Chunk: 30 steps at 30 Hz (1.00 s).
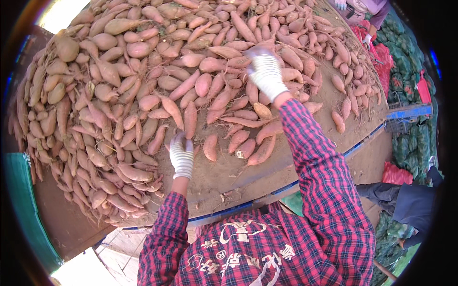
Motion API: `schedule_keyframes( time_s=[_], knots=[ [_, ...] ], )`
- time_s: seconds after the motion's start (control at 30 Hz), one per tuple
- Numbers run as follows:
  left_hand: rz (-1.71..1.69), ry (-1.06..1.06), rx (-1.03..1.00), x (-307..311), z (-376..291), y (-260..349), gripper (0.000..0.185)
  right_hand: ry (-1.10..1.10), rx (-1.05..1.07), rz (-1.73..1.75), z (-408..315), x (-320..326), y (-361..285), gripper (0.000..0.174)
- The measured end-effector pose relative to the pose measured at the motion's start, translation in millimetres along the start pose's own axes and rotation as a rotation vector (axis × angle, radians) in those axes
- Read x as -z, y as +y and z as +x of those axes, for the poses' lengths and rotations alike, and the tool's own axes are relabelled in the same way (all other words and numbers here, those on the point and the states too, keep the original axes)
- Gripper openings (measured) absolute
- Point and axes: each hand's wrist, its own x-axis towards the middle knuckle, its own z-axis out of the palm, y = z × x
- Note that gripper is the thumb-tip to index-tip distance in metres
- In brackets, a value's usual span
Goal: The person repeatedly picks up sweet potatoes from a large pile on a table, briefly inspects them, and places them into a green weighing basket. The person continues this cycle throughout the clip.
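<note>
Sweet potatoes with pinkish-red, soil-dusted skins [211,66] lie in a broad heap on the table. My left hand [181,153], in a white striped knit glove with a grey palm, is low at the heap's near edge. Its fingertips are close to the lower end of an upright sweet potato [190,119], and a bit of reddish root shows beside the hand. My right hand [264,69], gloved alike, reaches over the middle of the heap and is blurred. What lies under its fingers is hidden. A short curved sweet potato [210,147] lies between the hands, nearer the left.
The soil-covered table [229,178] has a blue metal edge [222,214] close to my body. At the right are filled green mesh sacks [409,150], a red mesh sack [383,71] and a blue bar [409,111]. One person [379,14] stands top right, another [411,203] lower right.
</note>
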Motion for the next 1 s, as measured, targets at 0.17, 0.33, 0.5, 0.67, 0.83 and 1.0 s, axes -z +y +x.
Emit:
schedule_keyframes(
  time_s=[0.17, 0.33, 0.5, 0.67, 0.83, 1.0],
  knots=[
    [0.233, 0.063, -0.200, -11.8, -15.3, -1.0, 0.071, -0.501, 0.049, 0.091, 29.0, -57.7, -131.4, 0.046],
    [0.351, 0.022, -0.181, -23.2, -4.4, 6.9, 0.088, -0.548, 0.042, -0.072, 21.5, -74.7, -151.0, 0.066],
    [-0.019, -0.113, -0.101, -38.5, 1.4, 10.1, 0.082, -0.433, 0.056, 0.368, -2.4, -15.2, -82.7, 0.056],
    [0.050, -0.166, -0.190, -56.8, -9.0, 56.0, 0.073, -0.616, -0.355, 1.160, -46.3, 24.4, 15.4, 0.060],
    [0.122, -0.173, -0.207, -42.0, -2.9, 64.9, 0.047, -0.539, -0.605, 1.770, -106.8, 80.4, 16.0, 0.074],
    [-0.084, 0.071, -0.267, -9.2, 83.0, 102.8, 0.025, -0.310, -0.672, 1.975, -166.0, 101.5, 14.7, 0.084]
  ],
)
